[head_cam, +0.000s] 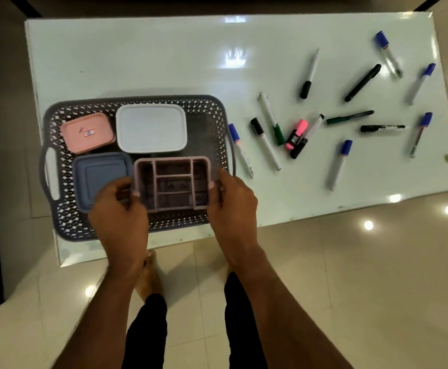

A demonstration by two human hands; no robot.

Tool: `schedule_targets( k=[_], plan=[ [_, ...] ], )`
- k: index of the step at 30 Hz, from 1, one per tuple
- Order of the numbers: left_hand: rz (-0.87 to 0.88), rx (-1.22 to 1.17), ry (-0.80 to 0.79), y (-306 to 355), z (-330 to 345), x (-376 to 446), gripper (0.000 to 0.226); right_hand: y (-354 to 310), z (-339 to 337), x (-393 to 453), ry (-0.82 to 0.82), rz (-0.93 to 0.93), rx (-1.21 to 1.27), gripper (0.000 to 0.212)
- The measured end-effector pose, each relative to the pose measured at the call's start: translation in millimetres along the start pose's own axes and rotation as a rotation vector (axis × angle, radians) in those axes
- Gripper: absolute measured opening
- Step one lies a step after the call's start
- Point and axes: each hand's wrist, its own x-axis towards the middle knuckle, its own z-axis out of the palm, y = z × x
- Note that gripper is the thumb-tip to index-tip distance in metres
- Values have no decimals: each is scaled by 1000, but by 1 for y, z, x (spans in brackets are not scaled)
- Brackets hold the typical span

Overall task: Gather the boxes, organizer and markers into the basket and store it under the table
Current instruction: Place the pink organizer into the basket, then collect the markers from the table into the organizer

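A white table [164, 62] fills the head view, seen from above by a person standing at its near edge on a tiled floor [350, 288]. On the table's left part sits a dark lattice basket [217, 107] with a handle at each end. Three lidded boxes already lie inside it: a white box [151, 128] at the back, a pink box [87, 132] to its left, and a blue box [100, 174] in the near left corner.

The organizer [171, 182], a pale pink tray split into compartments, is over the basket's near right space, just beside the blue box. The left hand [119, 209] grips its left end and the right hand [233, 203] grips its right end, fingers curled round the rims. Whether it rests on the basket floor or hangs just above it cannot be told.

The step in hand looks to be the placing of the organizer, with the boxes done. To the right, well apart from the hands, the markers [346, 118] lie scattered on the bare tabletop, among them a pink highlighter [296, 134]; one blue-capped marker [240, 150] lies just beside the basket's right handle.

The next move likely calls for letting go of the organizer and reaching right to collect the markers, probably in several handfuls since they point every way. Storing the basket under the table is still to come.
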Motion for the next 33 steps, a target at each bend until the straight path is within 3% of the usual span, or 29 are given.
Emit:
schedule_targets(
  k=[4,7,12,17,21,26,33],
  plan=[
    [90,1,202,35,17,-12,29,13,-36,19,186,-42,37,20],
    [197,-93,193,89,44,-35,24,37,-66,45,269,-12,12,16],
    [336,-46,-44,148,123,-67,21,88,-86,97,161,66,-174,18],
    [190,260,-217,147,192,-66,45,113,-76,128,-23,2,-275,12],
    [200,558,-202,135,213,-57,57,119,-67,141,-122,-93,-331,17],
    [284,915,-57,121,229,-48,65,122,-64,148,-157,-158,-358,23],
    [213,794,-26,122,238,-35,63,119,-73,143,-36,-104,-181,12]
  ],
)
